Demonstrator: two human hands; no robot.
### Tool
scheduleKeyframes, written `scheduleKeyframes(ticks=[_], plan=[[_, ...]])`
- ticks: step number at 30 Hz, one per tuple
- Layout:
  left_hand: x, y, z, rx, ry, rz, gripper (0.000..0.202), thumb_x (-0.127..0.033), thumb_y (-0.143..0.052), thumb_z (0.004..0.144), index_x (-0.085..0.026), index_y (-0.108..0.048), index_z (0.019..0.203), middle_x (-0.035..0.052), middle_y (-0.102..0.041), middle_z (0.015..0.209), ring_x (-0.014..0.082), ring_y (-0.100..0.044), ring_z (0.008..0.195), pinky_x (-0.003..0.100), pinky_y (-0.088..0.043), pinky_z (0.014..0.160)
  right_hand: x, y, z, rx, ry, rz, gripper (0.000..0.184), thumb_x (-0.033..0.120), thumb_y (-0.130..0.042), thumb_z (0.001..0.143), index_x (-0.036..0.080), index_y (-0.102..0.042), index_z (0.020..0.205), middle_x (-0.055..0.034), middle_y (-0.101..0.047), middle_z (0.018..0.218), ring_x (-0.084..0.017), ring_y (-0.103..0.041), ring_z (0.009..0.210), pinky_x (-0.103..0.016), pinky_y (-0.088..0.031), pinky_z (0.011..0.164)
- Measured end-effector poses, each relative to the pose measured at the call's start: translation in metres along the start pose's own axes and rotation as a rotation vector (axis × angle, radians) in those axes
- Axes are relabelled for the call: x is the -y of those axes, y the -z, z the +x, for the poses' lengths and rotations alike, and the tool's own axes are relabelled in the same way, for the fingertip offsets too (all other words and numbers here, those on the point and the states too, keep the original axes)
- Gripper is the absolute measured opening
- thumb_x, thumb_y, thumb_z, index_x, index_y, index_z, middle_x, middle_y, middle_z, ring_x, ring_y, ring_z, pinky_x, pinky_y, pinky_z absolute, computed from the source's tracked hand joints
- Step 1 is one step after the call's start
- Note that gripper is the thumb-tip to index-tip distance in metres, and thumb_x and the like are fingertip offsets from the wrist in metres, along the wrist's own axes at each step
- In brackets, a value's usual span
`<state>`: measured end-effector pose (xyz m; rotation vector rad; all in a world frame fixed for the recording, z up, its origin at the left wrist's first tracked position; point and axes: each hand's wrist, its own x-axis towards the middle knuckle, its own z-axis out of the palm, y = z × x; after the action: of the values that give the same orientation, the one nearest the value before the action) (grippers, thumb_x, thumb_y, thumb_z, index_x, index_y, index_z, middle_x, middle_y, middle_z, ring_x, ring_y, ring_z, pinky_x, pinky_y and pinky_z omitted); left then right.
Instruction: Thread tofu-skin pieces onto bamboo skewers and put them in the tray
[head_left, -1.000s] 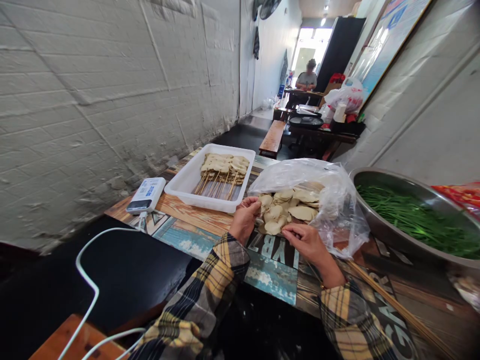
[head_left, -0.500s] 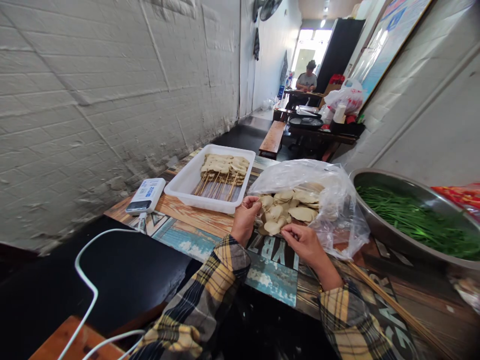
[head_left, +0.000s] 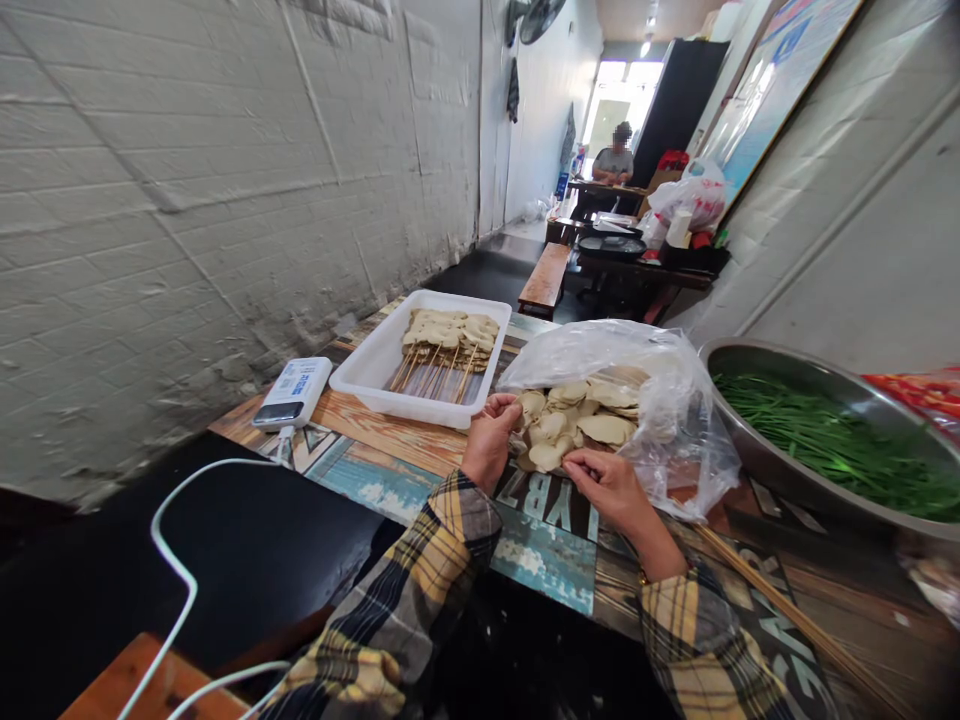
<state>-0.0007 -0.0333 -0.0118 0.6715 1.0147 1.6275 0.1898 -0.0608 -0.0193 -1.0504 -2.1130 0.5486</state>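
Pale beige round slices (head_left: 606,429), thin and flat, lie heaped in the mouth of a clear plastic bag (head_left: 679,440) on the table. At the heap's left edge, my left hand (head_left: 489,442) is closed in a pinch; what sits between its fingertips is hidden. My right hand (head_left: 611,490) pinches at the near rim of a front slice (head_left: 550,453), thumb and forefinger together. Beyond my left hand stands a white plastic tray (head_left: 360,375). In it lie stacked skewers (head_left: 450,330) of similar slices, their bare sticks pointing toward me.
A steel basin (head_left: 739,455) of green stalks stands at the right, and thin wooden sticks (head_left: 795,610) lie near my right forearm. A white power bank (head_left: 292,392) with a cable (head_left: 161,520) is at the left. A person (head_left: 615,163) sits at a far table.
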Motion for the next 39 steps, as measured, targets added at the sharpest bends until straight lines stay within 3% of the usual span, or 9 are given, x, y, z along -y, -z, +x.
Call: scheduleKeyframes(ticks=[14,28,33,39], plan=[[0.003,-0.002,-0.003,0.042,0.011,0.059,0.021,-0.025,-0.074,0.059,-0.016,-0.061,0.073,-0.0036,-0.057,0.063,0.0077,-0.047,0.054,0.021,-0.035,0.052,0.001,-0.004,0.0,-0.013,-0.035,0.006,0.027,0.031,-0.051,0.091,0.019,-0.069,0.075,-0.0039,-0.07,0.067,-0.017,-0.063,0.059,-0.027,-0.046,0.057],[0.002,-0.002,-0.003,-0.009,-0.036,0.164,0.017,-0.025,-0.071,0.061,-0.017,-0.062,0.074,-0.0035,-0.057,0.064,0.0087,-0.047,0.055,0.021,-0.034,0.051,0.007,-0.007,-0.001,-0.006,-0.071,0.047,0.027,0.031,-0.05,0.091,0.018,-0.066,0.073,-0.0019,-0.066,0.062,-0.016,-0.061,0.056,-0.024,-0.042,0.05],[0.002,-0.004,-0.003,0.033,-0.061,0.174,0.018,-0.027,-0.072,0.063,-0.017,-0.062,0.074,-0.0036,-0.057,0.063,0.0084,-0.047,0.056,0.021,-0.036,0.054,0.007,-0.008,-0.001,-0.014,-0.096,0.075,0.026,0.03,-0.05,0.09,0.018,-0.065,0.072,-0.0015,-0.064,0.059,-0.016,-0.06,0.054,-0.023,-0.042,0.049],[0.003,-0.002,-0.002,0.116,-0.018,0.14,0.031,-0.029,-0.075,0.063,-0.015,-0.062,0.087,-0.0041,-0.058,0.06,0.0083,-0.049,0.054,0.021,-0.038,0.055,0.002,-0.011,-0.001,0.0,-0.153,0.151,0.026,0.031,-0.051,0.09,0.018,-0.064,0.071,0.0004,-0.06,0.056,-0.015,-0.058,0.052,-0.023,-0.042,0.05]])
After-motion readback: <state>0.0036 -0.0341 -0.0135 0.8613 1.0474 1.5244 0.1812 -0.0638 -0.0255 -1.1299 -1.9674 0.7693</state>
